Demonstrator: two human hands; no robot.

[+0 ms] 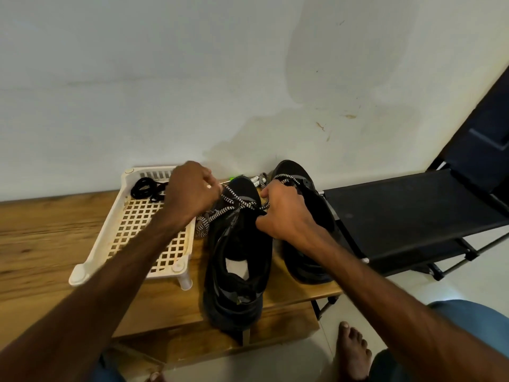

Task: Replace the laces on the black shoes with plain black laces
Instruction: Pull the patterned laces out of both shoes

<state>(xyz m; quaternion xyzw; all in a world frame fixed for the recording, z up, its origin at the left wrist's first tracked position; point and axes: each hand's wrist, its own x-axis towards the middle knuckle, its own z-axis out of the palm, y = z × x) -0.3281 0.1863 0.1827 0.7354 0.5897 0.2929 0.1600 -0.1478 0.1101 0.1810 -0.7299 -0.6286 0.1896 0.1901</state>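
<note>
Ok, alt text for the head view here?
The left hand and right hand pinch the black-and-white lace of a black shoe on a wooden table, the second shoe to its right. Plain black laces lie in a white lattice tray at left.

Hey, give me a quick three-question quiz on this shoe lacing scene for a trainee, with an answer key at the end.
1. True or false: the coiled plain black laces lie inside the white plastic lattice basket.
2. What does the left hand pinch? A) a red ribbon B) the black-and-white patterned lace of the near black shoe C) a plain black lace
3. Fill in: the second black shoe stands to the ____ of the near one.
Key: 1 true; 2 B; 3 right.
</note>
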